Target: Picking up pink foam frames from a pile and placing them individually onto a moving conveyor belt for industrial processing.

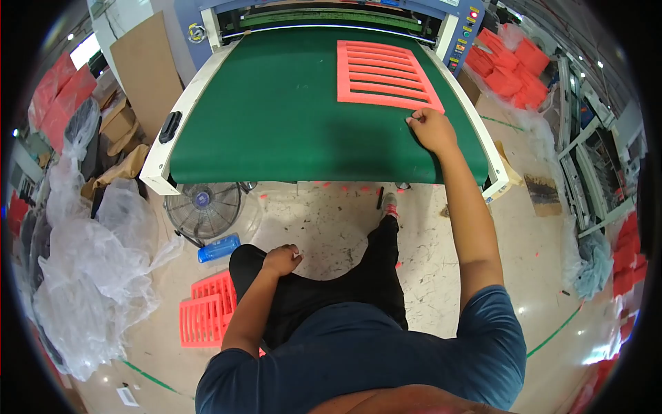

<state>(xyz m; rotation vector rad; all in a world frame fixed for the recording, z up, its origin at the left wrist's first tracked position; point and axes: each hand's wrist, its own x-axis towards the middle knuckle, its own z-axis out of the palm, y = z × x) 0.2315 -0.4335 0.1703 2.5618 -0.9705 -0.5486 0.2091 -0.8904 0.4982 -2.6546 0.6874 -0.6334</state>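
Note:
A coral-red slotted foam sheet [343, 72] lies flat on the green conveyor belt [276, 103], toward its right side. My right hand [432, 131] is over the belt at the sheet's near right corner. Its fingers are curled in with nothing visible in them, and the knuckles overlap the sheet's near edge; whether they touch it I cannot tell. My left hand [281, 261] is at my bent left knee, loosely closed, and no object shows in it. Beside that leg, more red slotted sheets [201, 321] are on the floor.
The belt runs into a machine [331, 19] with a button panel [463, 34] at its right. Under the belt's left corner stands a round fan [202, 207], near a blue bottle [219, 248]. Clear plastic film [89, 269] heaps up at left; red foam bundles [510, 65] sit far right.

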